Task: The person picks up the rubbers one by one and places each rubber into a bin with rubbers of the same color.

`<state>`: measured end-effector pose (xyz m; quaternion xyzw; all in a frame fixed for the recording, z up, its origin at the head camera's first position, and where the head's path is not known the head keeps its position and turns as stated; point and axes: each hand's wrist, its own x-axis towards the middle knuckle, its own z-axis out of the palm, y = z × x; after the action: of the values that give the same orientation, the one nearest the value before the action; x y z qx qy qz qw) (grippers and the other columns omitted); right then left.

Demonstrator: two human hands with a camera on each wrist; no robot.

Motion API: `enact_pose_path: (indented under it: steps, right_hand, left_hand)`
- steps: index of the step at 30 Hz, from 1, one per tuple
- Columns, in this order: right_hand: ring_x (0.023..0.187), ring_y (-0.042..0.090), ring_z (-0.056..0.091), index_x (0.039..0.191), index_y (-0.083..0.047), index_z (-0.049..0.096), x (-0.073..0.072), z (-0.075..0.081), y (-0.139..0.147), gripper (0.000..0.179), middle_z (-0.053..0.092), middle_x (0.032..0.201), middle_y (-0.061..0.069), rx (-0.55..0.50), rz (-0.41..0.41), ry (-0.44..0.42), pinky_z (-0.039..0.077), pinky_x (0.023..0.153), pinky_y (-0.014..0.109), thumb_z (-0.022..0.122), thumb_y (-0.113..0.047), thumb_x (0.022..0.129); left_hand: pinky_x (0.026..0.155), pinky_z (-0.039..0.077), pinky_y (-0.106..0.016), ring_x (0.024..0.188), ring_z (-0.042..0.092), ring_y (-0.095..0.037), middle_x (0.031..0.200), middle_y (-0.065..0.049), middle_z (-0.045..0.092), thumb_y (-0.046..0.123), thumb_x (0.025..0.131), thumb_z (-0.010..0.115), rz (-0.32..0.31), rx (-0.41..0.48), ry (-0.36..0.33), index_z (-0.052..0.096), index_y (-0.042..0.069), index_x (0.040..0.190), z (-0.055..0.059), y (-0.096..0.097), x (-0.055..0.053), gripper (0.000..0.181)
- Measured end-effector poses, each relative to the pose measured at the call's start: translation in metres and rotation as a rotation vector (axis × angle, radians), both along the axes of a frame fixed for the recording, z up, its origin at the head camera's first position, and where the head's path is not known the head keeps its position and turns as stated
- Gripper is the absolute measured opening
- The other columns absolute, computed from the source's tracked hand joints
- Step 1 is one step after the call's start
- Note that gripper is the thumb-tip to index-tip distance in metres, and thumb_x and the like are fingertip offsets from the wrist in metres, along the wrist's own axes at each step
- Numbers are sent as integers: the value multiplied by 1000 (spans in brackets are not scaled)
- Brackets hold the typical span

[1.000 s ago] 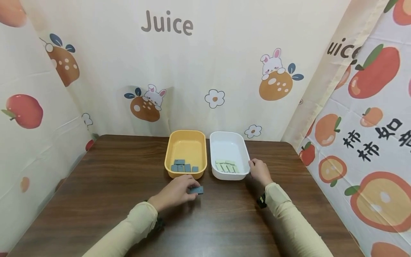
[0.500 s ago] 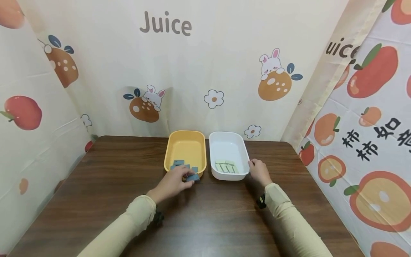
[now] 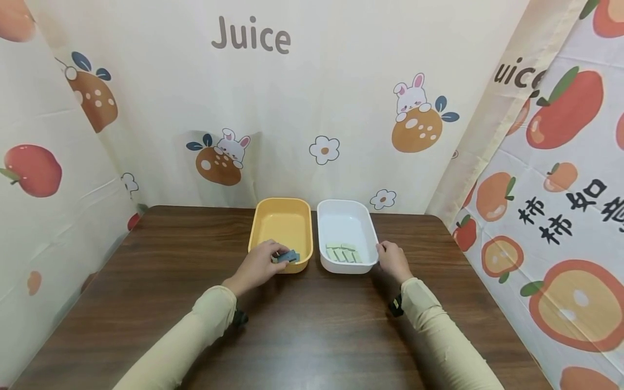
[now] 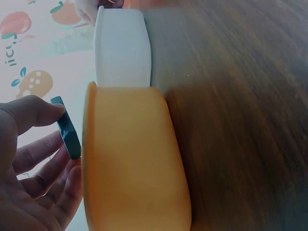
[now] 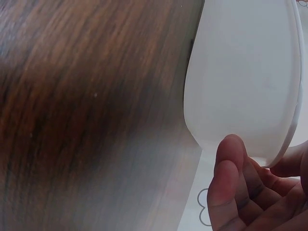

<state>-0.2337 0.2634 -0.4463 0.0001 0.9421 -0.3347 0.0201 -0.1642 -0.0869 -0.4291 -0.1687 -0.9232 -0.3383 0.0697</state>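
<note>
In the head view, my left hand (image 3: 258, 262) is over the near left part of the yellow plastic tub (image 3: 281, 223). Between thumb and fingers it pinches a flat blue-grey block (image 3: 285, 257), which the left wrist view shows as a thin dark slab (image 4: 69, 127) above the tub's rim. The hand and this block cover most of the other blue-grey blocks lying in the tub. My right hand (image 3: 394, 261) grips the right rim of the white plastic tub (image 3: 345, 221); the right wrist view shows thumb and fingers (image 5: 229, 180) on either side of its wall.
Several pale green blocks (image 3: 343, 253) lie at the near end of the white tub. Both tubs stand side by side on the dark wooden table (image 3: 322, 330), close to its back edge. A printed curtain (image 3: 302, 103) hangs behind, with more fabric along the sides.
My left hand has carried the blue-grey block from the table's near side of the yellow tub forward and slightly left, over its rim. My right hand has stayed on the white tub.
</note>
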Motion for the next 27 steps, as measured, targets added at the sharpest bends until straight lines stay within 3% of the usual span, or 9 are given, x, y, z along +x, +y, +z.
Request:
enact_pose_path:
  steps: [8, 27]
  right_hand:
    - [53, 16, 54, 114, 8, 61, 0, 0, -1, 38, 58, 65, 9, 0, -4, 0, 44, 52, 27, 38, -20, 104]
    - [53, 17, 55, 112, 7, 62, 0, 0, -1, 37, 59, 67, 11, -6, -14, 1, 44, 54, 28, 39, -20, 104]
  left_hand:
    - [81, 52, -38, 91, 62, -20, 100, -6, 67, 20, 85, 73, 40, -11, -11, 72, 7, 108, -5, -4, -14, 27]
    - [87, 50, -41, 95, 61, -21, 105, -7, 67, 20, 87, 70, 68, -101, -155, 72, 7, 111, -7, -4, -48, 27]
